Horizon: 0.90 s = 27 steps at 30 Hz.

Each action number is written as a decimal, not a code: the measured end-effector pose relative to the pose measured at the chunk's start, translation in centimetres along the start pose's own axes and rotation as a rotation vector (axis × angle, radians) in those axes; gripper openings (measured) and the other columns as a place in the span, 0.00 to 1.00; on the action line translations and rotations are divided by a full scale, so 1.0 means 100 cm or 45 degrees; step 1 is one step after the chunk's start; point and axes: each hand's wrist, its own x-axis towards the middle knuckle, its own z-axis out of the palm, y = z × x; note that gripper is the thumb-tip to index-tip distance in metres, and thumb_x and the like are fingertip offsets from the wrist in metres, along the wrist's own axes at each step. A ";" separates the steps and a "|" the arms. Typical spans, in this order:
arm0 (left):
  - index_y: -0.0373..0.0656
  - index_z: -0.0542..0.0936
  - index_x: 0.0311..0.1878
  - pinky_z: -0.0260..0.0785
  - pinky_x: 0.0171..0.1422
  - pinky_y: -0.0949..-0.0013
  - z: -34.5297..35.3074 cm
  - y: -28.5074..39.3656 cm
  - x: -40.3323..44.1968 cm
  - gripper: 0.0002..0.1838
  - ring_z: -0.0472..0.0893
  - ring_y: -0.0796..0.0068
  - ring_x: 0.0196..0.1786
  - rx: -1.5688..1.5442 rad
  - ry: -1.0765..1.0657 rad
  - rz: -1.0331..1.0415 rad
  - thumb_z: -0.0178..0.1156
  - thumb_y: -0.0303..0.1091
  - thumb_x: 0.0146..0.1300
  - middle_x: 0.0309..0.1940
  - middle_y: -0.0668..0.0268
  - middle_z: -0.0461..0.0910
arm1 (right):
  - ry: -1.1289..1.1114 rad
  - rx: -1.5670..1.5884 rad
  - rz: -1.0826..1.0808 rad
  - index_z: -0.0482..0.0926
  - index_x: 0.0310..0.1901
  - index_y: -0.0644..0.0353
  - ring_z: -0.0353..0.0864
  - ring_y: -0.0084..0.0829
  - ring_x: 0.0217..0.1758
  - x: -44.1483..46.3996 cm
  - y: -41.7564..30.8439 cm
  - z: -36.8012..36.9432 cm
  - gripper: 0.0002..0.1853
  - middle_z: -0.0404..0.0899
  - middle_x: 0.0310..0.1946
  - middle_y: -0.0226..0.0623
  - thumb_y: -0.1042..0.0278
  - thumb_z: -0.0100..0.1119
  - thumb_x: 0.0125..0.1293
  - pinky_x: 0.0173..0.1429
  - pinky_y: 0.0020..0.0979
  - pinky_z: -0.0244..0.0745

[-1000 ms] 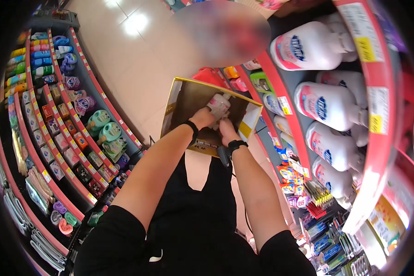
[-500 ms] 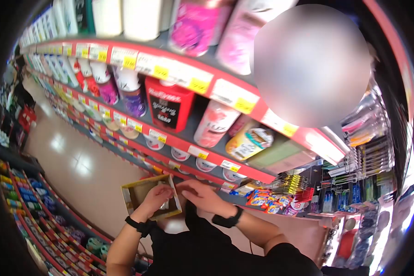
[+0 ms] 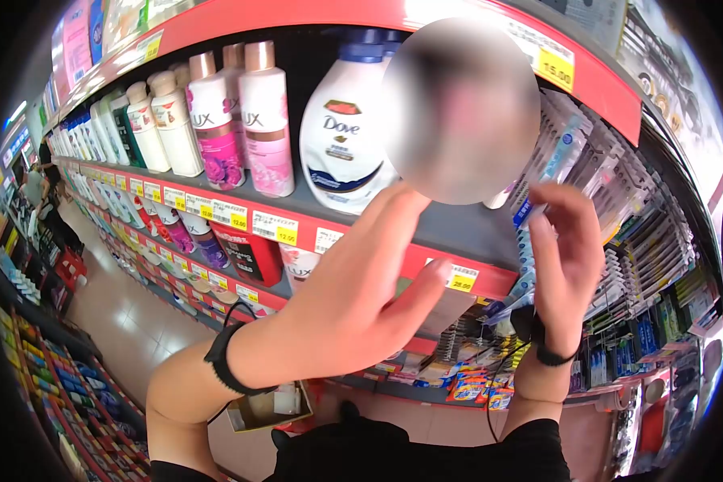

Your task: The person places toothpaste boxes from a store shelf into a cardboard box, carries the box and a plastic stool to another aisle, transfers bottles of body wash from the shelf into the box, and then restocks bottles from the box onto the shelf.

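My left hand [image 3: 349, 309] is raised at the upper shelf, its thumb spread away from the fingers. The fingers reach up beside a white Dove pump bottle [image 3: 345, 136], and their tips run into a blurred round patch that hides part of the shelf. Nothing shows between thumb and fingers. My right hand [image 3: 569, 257] is up at the shelf's right end, fingers loosely bent and thumb apart, holding nothing visible. Close to its fingertips hang packaged toothbrushes [image 3: 561, 153]. Left of the Dove bottle stand pink-and-white Lux bottles [image 3: 267, 128].
A red shelf edge with price tags [image 3: 275, 229] runs across in front of me. Lower shelves hold more bottles, including a red-and-black one [image 3: 253, 255]. An open cardboard box [image 3: 297, 414] sits on the floor below. Another shelf unit [image 3: 48, 377] stands left across the aisle.
Both hands have risen from above the cardboard box to the upper shelf, the right one further right. The view has tilted up, bringing the Dove bottle into sight.
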 end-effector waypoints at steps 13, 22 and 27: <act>0.18 0.50 0.69 0.64 0.68 0.54 0.044 -0.027 0.081 0.38 0.69 0.39 0.63 -0.019 0.160 -0.253 0.55 0.31 0.64 0.62 0.31 0.63 | -0.360 -0.244 0.315 0.69 0.58 0.71 0.79 0.24 0.46 0.045 0.066 0.005 0.24 0.80 0.44 0.40 0.64 0.62 0.68 0.48 0.28 0.75; 0.19 0.52 0.69 0.66 0.67 0.51 0.054 -0.041 0.086 0.39 0.69 0.32 0.63 -0.034 0.200 -0.459 0.56 0.34 0.62 0.59 0.30 0.64 | -0.121 0.036 0.193 0.73 0.46 0.67 0.69 0.24 0.27 0.038 0.078 0.014 0.19 0.71 0.23 0.35 0.57 0.63 0.67 0.32 0.31 0.66; 0.27 0.61 0.68 0.67 0.65 0.62 0.059 -0.041 0.080 0.32 0.77 0.59 0.59 0.324 0.350 -0.340 0.58 0.31 0.65 0.56 0.47 0.74 | -0.171 0.071 0.308 0.72 0.40 0.67 0.66 0.20 0.30 0.038 0.075 0.002 0.18 0.68 0.24 0.30 0.57 0.61 0.69 0.32 0.29 0.63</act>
